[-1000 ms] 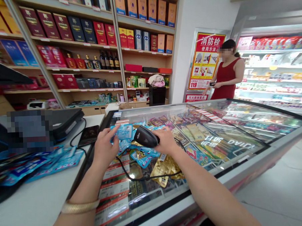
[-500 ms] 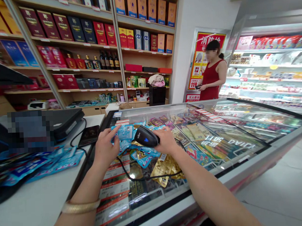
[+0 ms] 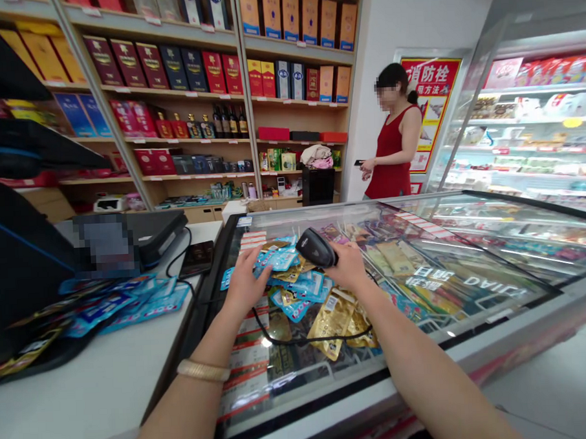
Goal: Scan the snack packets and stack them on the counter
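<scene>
The right hand grips a black barcode scanner by its handle. The scanner's long side slants, with its fat head pointing left and a bit away, near the far side of a messy heap of blue packets. The heap sits between the two hands, on the glass top of a chest freezer. The left hand is closer to the heap, right at its left edge, with its thumb and fingers bent and apart. I cannot tell if it pinches a packet. From that hand, most of the blue packets lie to the right, turned every which way. Gold packets lie at the near side of the heap, and a black cord loops over them. Under the glass, the freezer holds lots of bright packs in wire baskets. On the left, a white counter has more blue packets, a dark phone and black machines. At the back, wooden shelves hold boxes and bottles. A tall lit cooler on the right is full of packs. A person in a red top stands behind the freezer, holding something thin and dark.
</scene>
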{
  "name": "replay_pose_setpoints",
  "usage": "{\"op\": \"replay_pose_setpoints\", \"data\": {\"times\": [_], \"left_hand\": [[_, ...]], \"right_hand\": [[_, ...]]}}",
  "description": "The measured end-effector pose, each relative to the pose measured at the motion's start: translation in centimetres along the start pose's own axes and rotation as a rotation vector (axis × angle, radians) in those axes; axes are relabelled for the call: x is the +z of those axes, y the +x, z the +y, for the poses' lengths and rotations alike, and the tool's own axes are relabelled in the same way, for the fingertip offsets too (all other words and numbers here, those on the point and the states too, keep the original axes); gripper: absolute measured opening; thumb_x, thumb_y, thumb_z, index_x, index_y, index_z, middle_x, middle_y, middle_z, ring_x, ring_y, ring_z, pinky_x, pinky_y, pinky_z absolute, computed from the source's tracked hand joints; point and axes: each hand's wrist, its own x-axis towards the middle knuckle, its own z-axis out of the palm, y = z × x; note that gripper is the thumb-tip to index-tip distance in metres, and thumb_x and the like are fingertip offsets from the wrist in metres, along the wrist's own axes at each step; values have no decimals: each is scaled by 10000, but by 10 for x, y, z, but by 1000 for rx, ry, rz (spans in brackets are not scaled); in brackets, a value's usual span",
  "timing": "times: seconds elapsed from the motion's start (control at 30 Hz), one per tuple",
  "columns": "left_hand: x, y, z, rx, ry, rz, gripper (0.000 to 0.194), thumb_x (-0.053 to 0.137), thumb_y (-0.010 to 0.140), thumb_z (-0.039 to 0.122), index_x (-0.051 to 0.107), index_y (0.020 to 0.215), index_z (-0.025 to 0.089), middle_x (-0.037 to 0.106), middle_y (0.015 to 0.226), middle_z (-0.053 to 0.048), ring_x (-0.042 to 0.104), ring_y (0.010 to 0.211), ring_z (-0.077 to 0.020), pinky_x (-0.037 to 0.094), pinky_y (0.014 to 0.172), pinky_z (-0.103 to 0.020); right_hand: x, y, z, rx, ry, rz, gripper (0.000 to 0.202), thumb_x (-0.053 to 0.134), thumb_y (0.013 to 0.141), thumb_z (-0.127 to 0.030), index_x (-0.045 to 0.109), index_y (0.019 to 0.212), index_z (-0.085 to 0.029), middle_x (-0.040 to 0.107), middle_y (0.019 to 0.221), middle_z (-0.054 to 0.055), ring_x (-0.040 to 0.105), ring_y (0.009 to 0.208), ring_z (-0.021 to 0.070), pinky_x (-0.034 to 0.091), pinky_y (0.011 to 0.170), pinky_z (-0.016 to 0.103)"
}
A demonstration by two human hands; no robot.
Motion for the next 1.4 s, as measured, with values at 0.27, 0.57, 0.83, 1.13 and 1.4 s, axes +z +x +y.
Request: {"op": "replay_pose_setpoints", "data": {"times": [0.27,0.57,0.83,1.13,1.4], "left_hand": [[-44,2,1,-245,374,66,568,539,818,376,587,1347,177,604,1277,-189,588,1191,-358,475,1010,-521],[-119,-18,-31,-770,749,-108,658,546,749,563,634,1182,75,614,1191,-308,604,1082,-505,506,777,-623],[-112,-20,-40,-808,724,-13,652,595,692,501,633,1212,110,591,1207,-325,569,1096,-550,481,739,-679],[-120,-13,-34,-947,663,-148,926,642,623,578,476,1411,121,483,1385,-355,496,1252,-540,491,819,-610],[-119,-15,-6,-954,691,-57,914,616,663,555,395,1468,182,456,1420,-299,466,1297,-506,434,950,-633]], "right_hand": [[1,0,0,15,-3,5,272,684,698,-307,705,956,-223,756,872,60,661,830,257,339,789,330],[-1,0,-4,7,14,-8,205,689,721,-322,692,901,-222,747,844,59,651,825,254,326,786,325],[1,0,-8,-7,27,-37,221,688,707,-275,687,921,-221,759,879,58,659,856,244,327,805,322],[0,0,-10,-17,30,-61,207,668,713,-272,682,912,-214,758,885,52,662,851,236,317,811,325],[1,0,-9,-20,60,-56,250,677,700,-263,687,946,-219,758,888,44,661,854,230,312,815,322]]}}
